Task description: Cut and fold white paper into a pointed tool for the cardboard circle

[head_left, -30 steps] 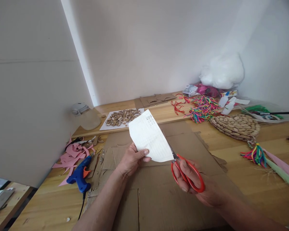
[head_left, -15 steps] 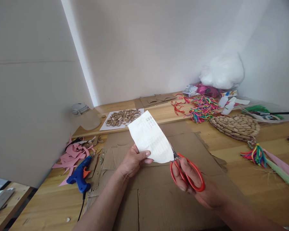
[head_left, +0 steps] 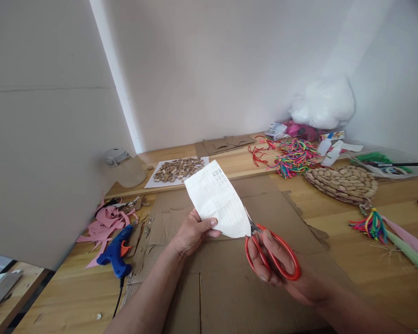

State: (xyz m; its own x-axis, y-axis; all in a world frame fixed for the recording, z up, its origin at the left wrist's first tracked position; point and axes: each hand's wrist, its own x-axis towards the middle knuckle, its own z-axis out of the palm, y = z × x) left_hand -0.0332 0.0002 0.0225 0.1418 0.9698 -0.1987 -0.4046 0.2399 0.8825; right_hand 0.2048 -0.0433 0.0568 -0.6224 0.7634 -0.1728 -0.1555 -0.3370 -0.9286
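My left hand [head_left: 197, 232] pinches a sheet of white paper [head_left: 218, 199] by its lower left edge, thumb on top. The paper has a curved right side, a narrowed lower end and a few lines of handwriting near its upper corner. In my right hand [head_left: 277, 264] are scissors [head_left: 288, 248] with red handles, fingers through the loops. Their blades lie along the paper's lower right edge, partly hidden by it. Both hands are held above a sheet of brown cardboard [head_left: 237, 287].
A blue glue gun [head_left: 114, 255] lies at left beside pink paper strips [head_left: 107, 222]. Behind the cardboard, small brown pieces [head_left: 177, 170] cover a white sheet. Colourful cords [head_left: 296, 157], glue bottles [head_left: 331, 155] and a woven heart-shaped piece [head_left: 341, 183] sit at right.
The scissors handles have spread slightly wider, and my right hand has shifted a little down and right. My left hand still holds the paper in nearly the same place.
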